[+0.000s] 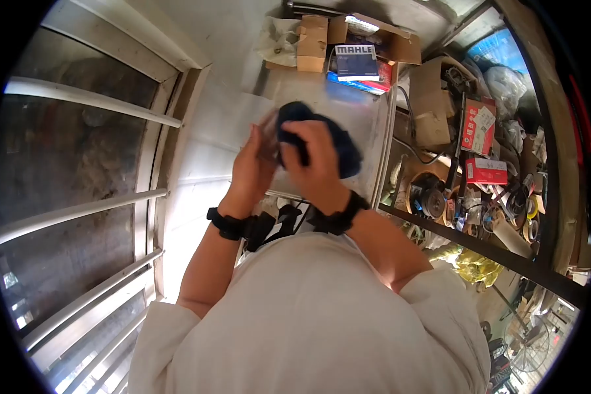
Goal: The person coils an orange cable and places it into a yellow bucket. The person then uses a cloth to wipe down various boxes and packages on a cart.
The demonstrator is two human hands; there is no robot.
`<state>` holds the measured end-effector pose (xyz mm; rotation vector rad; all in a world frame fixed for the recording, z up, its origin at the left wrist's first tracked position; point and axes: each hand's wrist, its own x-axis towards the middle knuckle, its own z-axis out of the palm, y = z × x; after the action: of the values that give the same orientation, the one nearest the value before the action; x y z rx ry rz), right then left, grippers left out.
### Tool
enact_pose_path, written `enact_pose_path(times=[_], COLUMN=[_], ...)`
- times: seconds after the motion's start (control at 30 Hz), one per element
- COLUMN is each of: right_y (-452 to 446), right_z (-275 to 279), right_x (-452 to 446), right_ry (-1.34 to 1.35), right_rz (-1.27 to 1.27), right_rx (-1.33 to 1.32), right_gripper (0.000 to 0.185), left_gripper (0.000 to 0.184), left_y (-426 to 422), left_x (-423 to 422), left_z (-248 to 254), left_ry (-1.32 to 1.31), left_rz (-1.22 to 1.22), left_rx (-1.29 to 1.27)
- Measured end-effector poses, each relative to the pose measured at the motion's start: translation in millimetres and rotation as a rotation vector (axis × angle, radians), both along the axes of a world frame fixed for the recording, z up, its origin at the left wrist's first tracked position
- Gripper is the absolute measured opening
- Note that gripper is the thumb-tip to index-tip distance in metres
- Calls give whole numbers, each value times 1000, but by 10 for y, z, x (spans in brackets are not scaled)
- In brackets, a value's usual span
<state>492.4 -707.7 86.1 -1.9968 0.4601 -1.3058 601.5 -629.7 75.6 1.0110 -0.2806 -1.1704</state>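
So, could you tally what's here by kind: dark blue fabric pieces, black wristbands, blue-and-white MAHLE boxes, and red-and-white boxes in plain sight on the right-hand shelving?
Dark blue fabric piece: 1
Black wristbands: 2 (left band, right band)
Blue-and-white MAHLE box: 1
Red-and-white boxes: 2 (upper box, lower box)
Total: 6

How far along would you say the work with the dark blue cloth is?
Already done, it seems: the dark blue cloth is picked up, apparently clear of the worktop. In hand: the right hand grips it beside the raised left hand, whose fingers are blurred. Left: setting the cloth down, at least; whether more wiping remains, I cannot tell.
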Motion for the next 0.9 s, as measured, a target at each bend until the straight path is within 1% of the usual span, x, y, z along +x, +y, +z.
enact_pose_path(times=[0.07, 0.1, 0.2, 0.23, 0.27, 0.33, 0.37, 0.43, 0.47, 0.53, 0.57, 0.6, 0.63, 0.67, 0.73, 0.77, 0.87, 0.9], right_y=[14, -4, -68, -91, -120, -253, -315, -427, -482, -592, -796, -810, -794, -776, -762, -770, -858, -947], right_z=[-298, -421, -559, -571, -619, -816, -981, -1288, -1392, -1376, -1367, -1183, -943, -776, -647, -603, -484, -529], right_x=[83, 84, 31, -29, -71, -122, -175, -284, -346, -472, -468, -510, -536, -564, -597, -606, -682, -751], right_ry=[7, 14, 51, 137, 175, 246, 278, 342, 432, 615, 755, 633, 482, 302, 356, 381, 84, -61], right_rz=[-56, -86, -5, 16, -6, -53, -37, 2, 31, 81, 276, 375, 472, 563, 657, 702, 442, 370], right_rx=[-16, -27, -7, 36, 99, 212, 227, 261, 301, 390, 503, 849, 1188, 1517, 1197, 1036, 1140, 1086], right_gripper=[26, 25, 20, 20, 18, 17, 20, 27, 27, 30, 36, 34, 33, 31, 28, 28, 26, 24], left_gripper=[58, 59, 62, 63, 64, 64, 64, 64, 64, 61, 61, 60, 52, 48, 42, 36, 35, 36], left_y=[-35, -58, -57, -26, 6, 8, 11, 29, 29, 7, -19, -33, -40, -83, -189, -221, -323, -344], left_x=[-131, -122, 18, 64, 109, 142, 154, 227, 260, 255, 238, 219, 182, 142, 49, -26, -126, -131], left_z=[87, 43, 120, 117, 112, 234, 262, 219, 192, 134, 111, 83, -17, -94, -125, -108, -268, -331], left_ry=[194, 60, 107, 92, 76, 56, 58, -2, -34, -68, -94, -120, -98, -150, -264, -309, -341, -322], left_rz=[-83, -135, -248, -240, -232, -224, -192, -271, -311, -386, -443, -496, -506, -583, -729, -723, -798, -814], left_rx=[13, -30, -164, -150, -135, -192, -176, -150, -138, -67, -43, -18, 4, 50, 141, 151, 80, 103])
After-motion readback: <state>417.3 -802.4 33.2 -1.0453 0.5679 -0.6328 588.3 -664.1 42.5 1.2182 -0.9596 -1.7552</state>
